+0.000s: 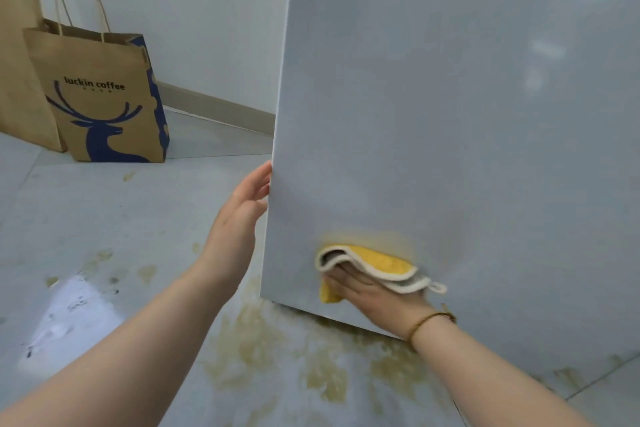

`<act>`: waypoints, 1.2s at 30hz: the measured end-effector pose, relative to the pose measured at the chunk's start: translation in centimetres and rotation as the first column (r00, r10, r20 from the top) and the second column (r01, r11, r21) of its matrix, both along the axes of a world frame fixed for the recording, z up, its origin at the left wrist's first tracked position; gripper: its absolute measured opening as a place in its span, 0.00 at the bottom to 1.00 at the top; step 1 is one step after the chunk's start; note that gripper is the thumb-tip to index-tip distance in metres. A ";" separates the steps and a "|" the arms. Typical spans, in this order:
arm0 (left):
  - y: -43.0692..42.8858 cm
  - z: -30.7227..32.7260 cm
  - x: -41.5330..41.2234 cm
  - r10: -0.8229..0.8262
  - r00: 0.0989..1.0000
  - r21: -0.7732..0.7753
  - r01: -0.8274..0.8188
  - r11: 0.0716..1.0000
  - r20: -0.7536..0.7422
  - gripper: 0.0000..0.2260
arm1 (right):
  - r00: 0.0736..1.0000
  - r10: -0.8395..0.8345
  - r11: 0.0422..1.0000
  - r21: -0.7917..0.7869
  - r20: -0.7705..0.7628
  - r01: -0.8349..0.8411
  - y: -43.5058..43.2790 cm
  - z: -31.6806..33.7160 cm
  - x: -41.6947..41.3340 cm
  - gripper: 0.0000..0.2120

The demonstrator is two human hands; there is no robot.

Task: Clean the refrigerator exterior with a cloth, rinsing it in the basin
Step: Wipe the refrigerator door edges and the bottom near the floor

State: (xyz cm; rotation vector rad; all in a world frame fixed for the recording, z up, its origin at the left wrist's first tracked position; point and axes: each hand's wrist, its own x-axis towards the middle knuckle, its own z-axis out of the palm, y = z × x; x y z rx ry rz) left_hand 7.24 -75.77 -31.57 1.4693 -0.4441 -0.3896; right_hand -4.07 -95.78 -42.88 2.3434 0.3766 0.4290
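Bag point(104, 104) reads "luckin coffee". Our flat right hand point(377, 302) presses the horizontal cloth point(381, 262) to the refrigerator point(450, 114); left hand point(235, 222), fingers straight, touches its edge.

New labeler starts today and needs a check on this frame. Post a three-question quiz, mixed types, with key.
1. Which hand presses the yellow cloth against the refrigerator? A) left B) right C) both
2. True or false: the left hand touches the refrigerator's side edge and holds nothing.
3. Fill in: brownish stains lie on the ____ by the refrigerator's base.
Key: 1 B, the right hand; 2 true; 3 floor.
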 end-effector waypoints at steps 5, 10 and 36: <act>-0.2 -0.9 0.3 0.034 0.999 0.017 -0.034 0.999 0.025 0.31 | 0.912 0.090 0.979 0.132 0.399 -0.154 -3.9 9.2 -2.8 0.30; -1.7 -1.7 -1.2 0.140 0.990 0.066 -0.142 0.988 0.030 0.36 | 0.709 -0.122 0.967 0.244 0.695 -0.073 -3.0 10.9 -1.1 0.19; 0.5 -1.0 0.5 0.032 0.997 0.109 -0.040 0.993 0.073 0.29 | 0.828 0.026 0.401 0.765 -0.560 0.504 2.5 -2.0 -3.3 0.24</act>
